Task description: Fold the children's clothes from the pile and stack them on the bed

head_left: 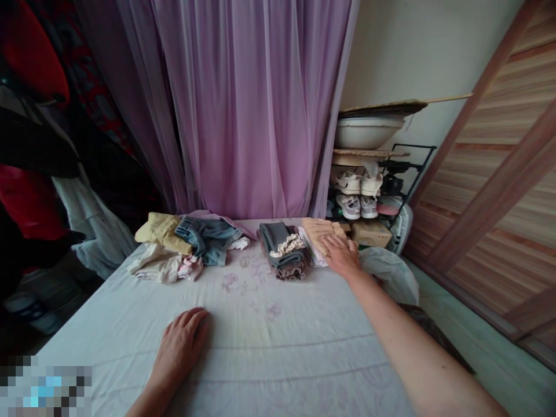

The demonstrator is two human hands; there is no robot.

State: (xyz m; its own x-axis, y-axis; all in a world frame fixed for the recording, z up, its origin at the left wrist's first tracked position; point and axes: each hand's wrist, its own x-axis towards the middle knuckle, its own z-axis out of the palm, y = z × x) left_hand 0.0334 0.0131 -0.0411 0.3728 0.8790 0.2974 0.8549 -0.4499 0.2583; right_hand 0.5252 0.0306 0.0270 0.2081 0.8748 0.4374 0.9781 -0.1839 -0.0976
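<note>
My right hand [341, 253] lies with its fingers spread on a folded peach garment [319, 231], at the right edge of the bed. Under that garment a white printed cloth [313, 252] shows in part. Just left of it is a stack of folded dark grey clothes [277, 238], with a cream ruffled band [287, 245] on top and brown ruffled cloth [292, 271] below. My left hand [185, 336] rests palm down on the pale sheet [256, 336], fingers stretched out, holding nothing.
At the back left lie loose clothes: a yellow garment [160, 230], denim shorts [208, 238] and a cream garment [157, 263]. A purple curtain [252, 104] hangs behind the bed. To the right stand a shoe rack [419, 168] and a wooden door [490, 174]. Clothes hang at left.
</note>
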